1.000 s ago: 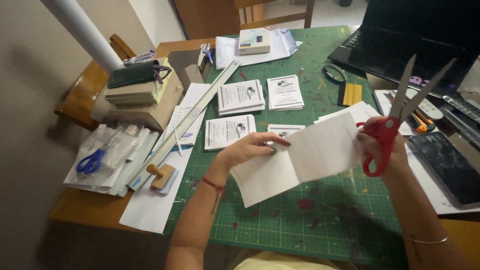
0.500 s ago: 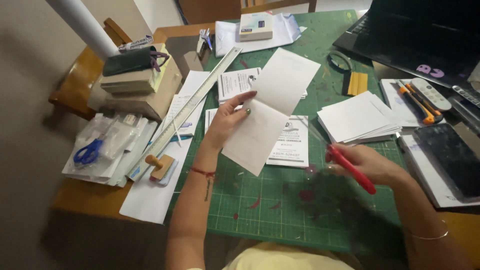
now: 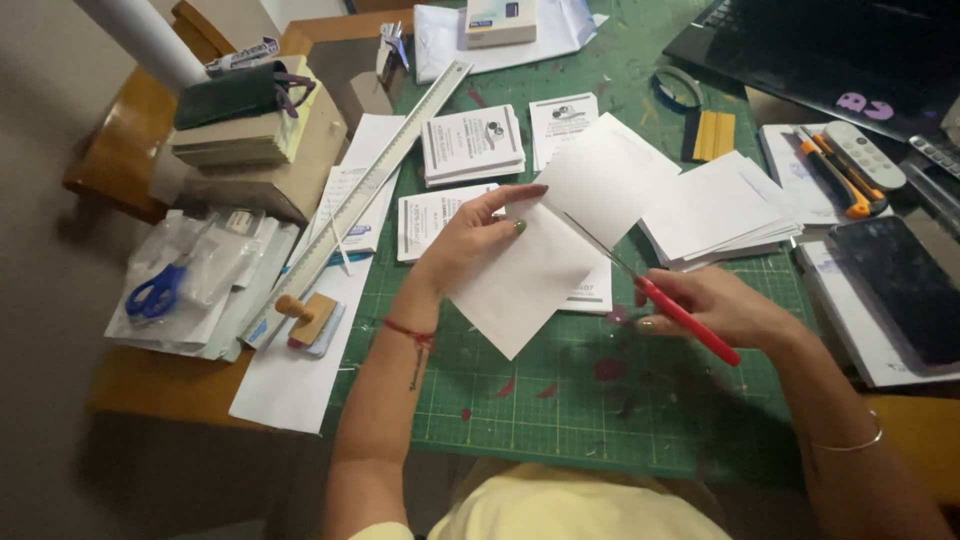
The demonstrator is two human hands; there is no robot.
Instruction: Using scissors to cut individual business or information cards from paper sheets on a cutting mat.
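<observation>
Green mat (image 3: 560,420): L hand (image 3: 465,240) grips white sheet (image 3: 560,235), R hand (image 3: 715,305) grips red scissors (image 3: 660,300).

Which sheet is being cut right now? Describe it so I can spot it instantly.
Start at the green cutting mat and find the left hand near its middle. It holds a blank white sheet, with the red-handled scissors in the right hand at its edge. Unlike the printed cards and the stacked white sheets, it is single, lifted and tilted.

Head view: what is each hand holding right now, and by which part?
Left hand holds the white paper sheet at its left edge. Right hand grips the red-handled scissors by the handles, blades on the sheet.
</observation>
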